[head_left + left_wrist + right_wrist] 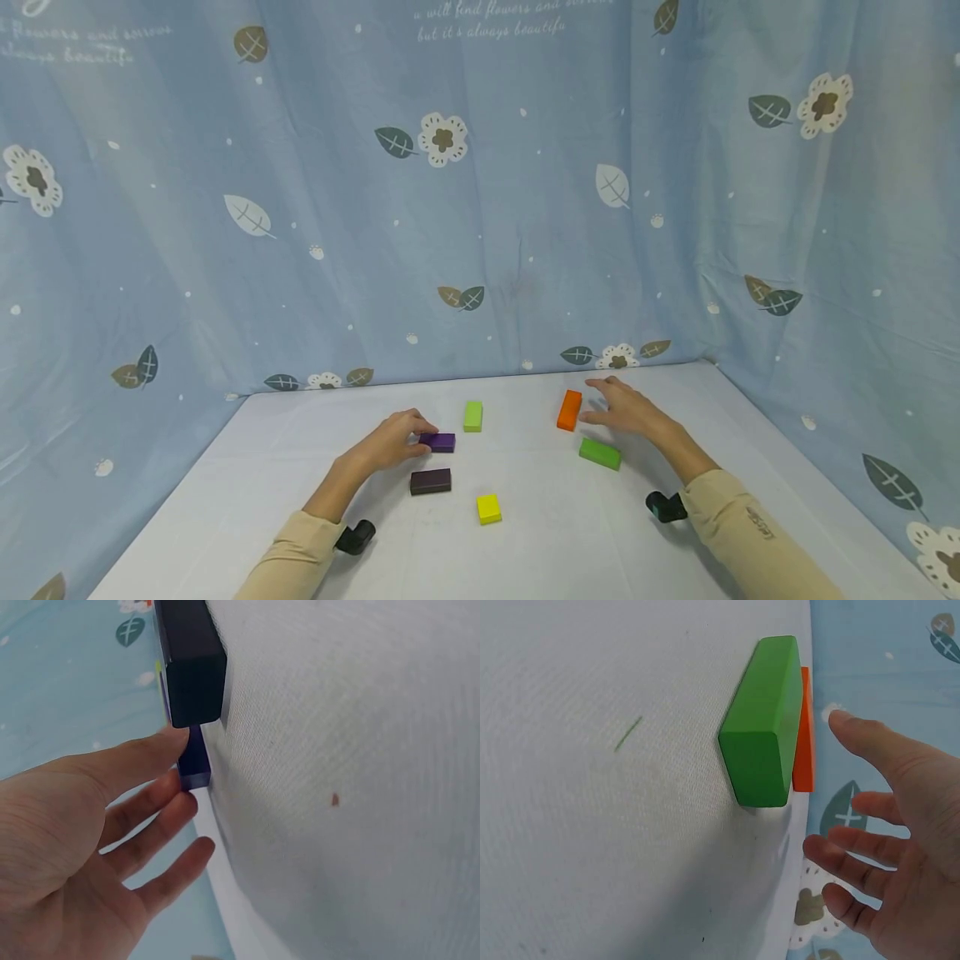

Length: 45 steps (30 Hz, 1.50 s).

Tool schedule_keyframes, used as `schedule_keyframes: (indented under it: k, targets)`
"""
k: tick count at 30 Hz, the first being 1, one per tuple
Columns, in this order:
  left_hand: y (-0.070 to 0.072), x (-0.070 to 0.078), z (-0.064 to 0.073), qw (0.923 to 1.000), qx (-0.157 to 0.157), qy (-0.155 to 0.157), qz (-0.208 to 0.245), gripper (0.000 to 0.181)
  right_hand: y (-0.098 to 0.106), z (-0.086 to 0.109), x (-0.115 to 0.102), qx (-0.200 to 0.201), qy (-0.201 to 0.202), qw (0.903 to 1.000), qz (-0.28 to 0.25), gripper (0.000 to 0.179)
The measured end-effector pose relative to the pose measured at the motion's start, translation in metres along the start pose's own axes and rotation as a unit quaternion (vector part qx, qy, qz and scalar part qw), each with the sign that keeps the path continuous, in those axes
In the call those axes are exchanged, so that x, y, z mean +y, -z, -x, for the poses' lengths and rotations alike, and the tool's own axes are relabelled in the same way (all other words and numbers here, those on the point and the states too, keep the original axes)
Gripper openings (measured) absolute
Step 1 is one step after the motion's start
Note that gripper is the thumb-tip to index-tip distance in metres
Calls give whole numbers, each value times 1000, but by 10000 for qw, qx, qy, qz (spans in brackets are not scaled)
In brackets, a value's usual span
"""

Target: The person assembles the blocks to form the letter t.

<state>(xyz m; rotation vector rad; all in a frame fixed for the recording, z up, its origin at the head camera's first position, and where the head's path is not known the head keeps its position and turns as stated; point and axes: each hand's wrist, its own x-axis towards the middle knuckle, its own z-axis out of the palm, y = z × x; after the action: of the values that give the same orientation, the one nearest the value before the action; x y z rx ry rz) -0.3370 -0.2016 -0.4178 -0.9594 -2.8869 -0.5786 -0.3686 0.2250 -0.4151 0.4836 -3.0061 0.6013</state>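
My left hand (392,440) is at the left end of a purple block (442,442), thumb on its near side and forefinger on its far side. The left wrist view shows the thumb against the purple block (195,761), the other fingers spread below. To the right, my right hand (626,408) holds nothing; its thumb and fingers are parted beside an orange block (569,410). A green block (600,454) lies nearer me than the orange one. In the right wrist view the green block (761,727) partly hides the orange block (804,742).
A dark, nearly black block (431,482) lies in front of the purple one. Farther back is a lime green block (472,417), and a yellow block (489,509) lies near the middle front. A blue patterned curtain (517,208) borders the white table (540,550) at the back and sides.
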Motion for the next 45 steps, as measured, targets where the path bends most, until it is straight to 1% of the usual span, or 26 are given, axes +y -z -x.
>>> schedule_keyframes:
  k: [3,13,17,24,29,35,39,45]
  targets:
    - [-1,0,-1,10000,-3,43,-29,30,-1,-1,-1,-31,-12,10000,1,76]
    - [-5,-1,-1,9999,92,-11,-71,26,-6,-3,-4,-132,-14,9999,-60,75]
    - [-4,-2,0,9999,131,80,-27,26,-7,-4,-6,-113,-19,9999,-87,76]
    - [-1,-1,1,9998,200,75,-24,24,-7,-9,-8,-127,14,9999,-94,78]
    - [0,-1,0,9997,179,151,4,25,-9,-12,-8,-195,145,9995,-190,80]
    - [-1,-2,0,9998,146,158,50,25,-11,-14,-9,-332,244,9984,-389,84]
    - [-2,-4,0,9997,154,98,139,25,-13,-18,-8,-445,217,9977,-454,86]
    - [-2,-6,0,9993,109,213,281,26,-14,-22,-4,-529,235,9968,-543,84]
